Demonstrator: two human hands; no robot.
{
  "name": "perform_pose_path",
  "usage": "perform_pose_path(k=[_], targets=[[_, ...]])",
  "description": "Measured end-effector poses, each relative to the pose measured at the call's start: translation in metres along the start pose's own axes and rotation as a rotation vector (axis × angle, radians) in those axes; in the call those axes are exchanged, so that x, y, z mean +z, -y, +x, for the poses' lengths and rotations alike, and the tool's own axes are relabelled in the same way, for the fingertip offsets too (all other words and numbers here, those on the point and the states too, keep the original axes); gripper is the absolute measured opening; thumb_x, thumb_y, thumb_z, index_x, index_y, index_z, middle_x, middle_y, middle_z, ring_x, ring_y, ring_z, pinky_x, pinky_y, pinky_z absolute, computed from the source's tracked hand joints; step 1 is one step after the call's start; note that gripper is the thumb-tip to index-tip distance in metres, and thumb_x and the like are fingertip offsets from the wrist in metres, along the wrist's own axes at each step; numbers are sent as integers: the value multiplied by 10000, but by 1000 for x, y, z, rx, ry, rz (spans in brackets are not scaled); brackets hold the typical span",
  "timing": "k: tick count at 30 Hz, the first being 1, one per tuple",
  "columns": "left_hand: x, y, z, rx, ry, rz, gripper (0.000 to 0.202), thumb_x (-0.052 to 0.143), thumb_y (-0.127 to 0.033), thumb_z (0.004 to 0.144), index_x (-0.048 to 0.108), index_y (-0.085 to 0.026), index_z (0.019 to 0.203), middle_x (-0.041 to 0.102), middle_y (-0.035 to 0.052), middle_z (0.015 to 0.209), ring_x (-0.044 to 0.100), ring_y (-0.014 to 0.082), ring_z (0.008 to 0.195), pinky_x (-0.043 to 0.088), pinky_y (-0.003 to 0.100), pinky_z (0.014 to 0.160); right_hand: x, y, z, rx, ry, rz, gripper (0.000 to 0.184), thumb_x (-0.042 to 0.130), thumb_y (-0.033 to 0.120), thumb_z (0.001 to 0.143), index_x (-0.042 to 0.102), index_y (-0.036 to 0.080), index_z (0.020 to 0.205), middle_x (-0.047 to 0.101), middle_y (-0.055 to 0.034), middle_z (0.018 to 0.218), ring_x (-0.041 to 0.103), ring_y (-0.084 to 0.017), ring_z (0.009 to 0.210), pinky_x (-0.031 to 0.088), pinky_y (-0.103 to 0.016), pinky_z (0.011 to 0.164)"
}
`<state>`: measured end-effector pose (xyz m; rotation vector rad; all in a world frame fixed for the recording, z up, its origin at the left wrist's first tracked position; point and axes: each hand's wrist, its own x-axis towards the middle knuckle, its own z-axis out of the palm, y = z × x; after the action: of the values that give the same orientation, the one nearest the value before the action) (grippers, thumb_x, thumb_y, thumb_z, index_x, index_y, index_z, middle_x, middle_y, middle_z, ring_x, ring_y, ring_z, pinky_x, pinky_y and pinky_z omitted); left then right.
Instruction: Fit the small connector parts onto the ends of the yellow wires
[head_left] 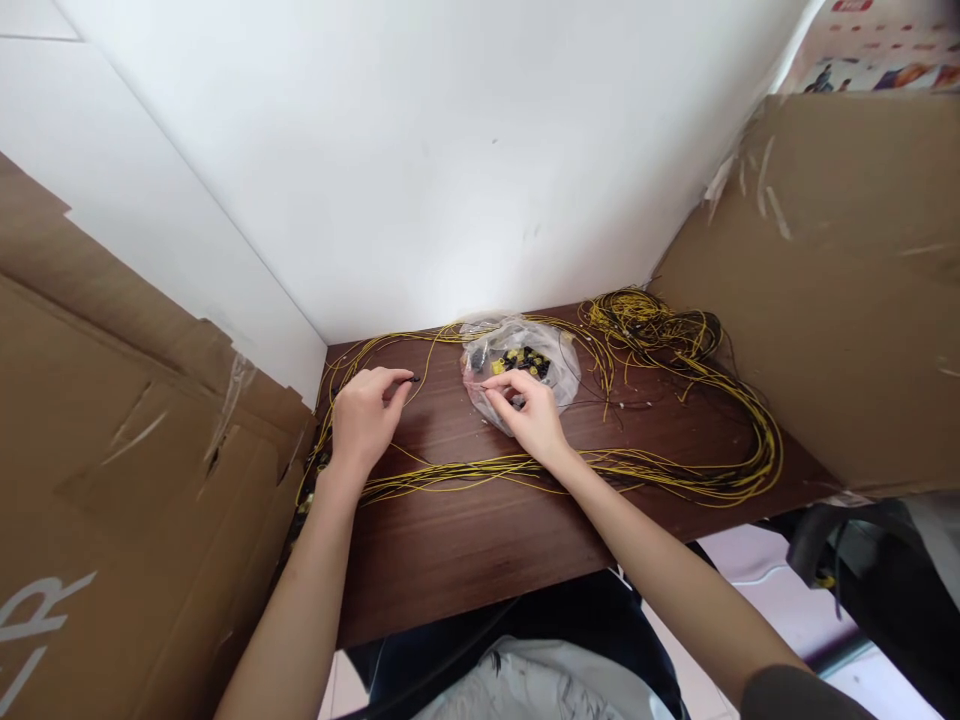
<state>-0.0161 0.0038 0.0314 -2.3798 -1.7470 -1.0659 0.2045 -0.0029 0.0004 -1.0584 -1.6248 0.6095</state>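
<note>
Two bare hands work above a dark brown surface (pixel 465 545). The left hand (pixel 364 415), near the left edge, pinches a small black connector (pixel 412 379) between thumb and forefinger; a loose yellow wire (pixel 428 362) hangs just beside it. The right hand (pixel 537 418) is over a clear plastic bag (pixel 568 385) near the middle of the back edge, thumb and forefinger nearly together; whether they grip something small cannot be told.

Handling the connector well probably calls for a light, steady pinch close to its end, turned so its opening can be seen, with wrists low and the wire kept slack.

The bag lies open, holding yellow and black connectors (pixel 527 362). Its loose plastic could snag fingertips. A bundle of yellow and black wires (pixel 465 472) runs under the right forearm and curves round by the right edge; a tangle (pixel 637 318) fills the back right corner. Cardboard (pixel 142 520) along the left edge and more cardboard (pixel 847 290) along the right limit elbow room.
</note>
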Motion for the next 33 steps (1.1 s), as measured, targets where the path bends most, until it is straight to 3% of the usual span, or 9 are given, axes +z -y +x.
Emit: perform_pose_path(k=[6, 8, 11, 15, 20, 27, 33], targets=[[-4, -55, 5, 80, -25, -165, 150, 548, -225, 833, 678, -175, 891, 673, 28, 800, 537, 122, 642, 417, 249, 640, -1, -1, 2, -7, -26, 39, 116, 541, 189, 816, 656, 182, 828, 632, -31, 832, 568, -145, 767, 441, -257, 666], [5, -75, 2, 80, -36, -273, 149, 554, -214, 828, 680, -172, 894, 664, 23, 772, 525, 109, 617, 416, 234, 622, -3, 0, 3, 0, -60, 66, 112, 544, 200, 815, 653, 180, 835, 631, -39, 845, 573, -149, 789, 446, -254, 662], [27, -91, -4, -31, -73, -412, 152, 568, -208, 813, 688, -169, 897, 655, 12, 726, 493, 92, 559, 410, 217, 579, -9, -2, 5, 28, -156, 76, 112, 549, 218, 811, 650, 175, 834, 634, -49, 865, 580, -158, 812, 453, -258, 670], [60, -82, -10, -153, -11, -482, 153, 580, -183, 780, 703, -154, 865, 654, 9, 691, 444, 77, 497, 394, 213, 544, -14, -10, 10, 99, -233, 78, 125, 556, 239, 799, 656, 177, 842, 641, -48, 867, 578, -154, 767, 461, -270, 681], [83, -54, -10, -203, 49, -587, 212, 551, -200, 793, 696, -141, 937, 673, 30, 727, 494, 91, 540, 412, 216, 567, -9, -17, 8, 129, -114, 83, 149, 574, 243, 788, 678, 173, 866, 626, -40, 821, 555, -136, 687, 453, -263, 644], [76, -40, -8, -59, 204, -638, 201, 558, -228, 803, 703, -160, 926, 677, 46, 802, 529, 107, 603, 402, 212, 565, -3, -14, 2, 95, 9, 14, 110, 593, 240, 781, 664, 168, 825, 617, -24, 760, 551, -128, 660, 429, -243, 593], [69, -34, -8, -104, 77, -573, 189, 548, -229, 811, 701, -174, 907, 625, 19, 747, 463, 84, 561, 368, 200, 533, -5, -15, 3, 100, 11, -25, 118, 594, 259, 780, 658, 162, 800, 589, -7, 693, 504, -116, 594, 408, -242, 571]])
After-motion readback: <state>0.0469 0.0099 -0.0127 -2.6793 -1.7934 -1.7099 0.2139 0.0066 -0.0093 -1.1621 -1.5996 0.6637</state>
